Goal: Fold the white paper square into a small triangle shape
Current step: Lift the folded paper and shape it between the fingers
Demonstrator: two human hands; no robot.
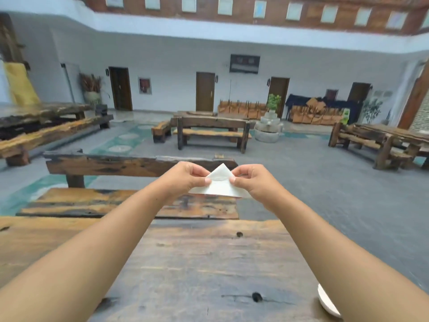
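**Paper held in mid-air, fold at risk of slipping**

Wooden benches and tables fill a grey-floored courtyard hall, with brown doors along the white wall across the upper half of the frame; a worn plank table (209,263) runs along the bottom, and a white object (327,303), partly hidden by the right forearm, sits at its lower right edge. Just above centre, the white paper (220,185), already a triangle with its point up, is held clear of the table; the left hand (185,177) pinches its left slope, the right hand (251,180) pinches the right. With no surface beneath, the layers could slide out of line; an uneven pull might skew the crease or tear the thin sheet; a loosened pinch would let it spring open or drop.
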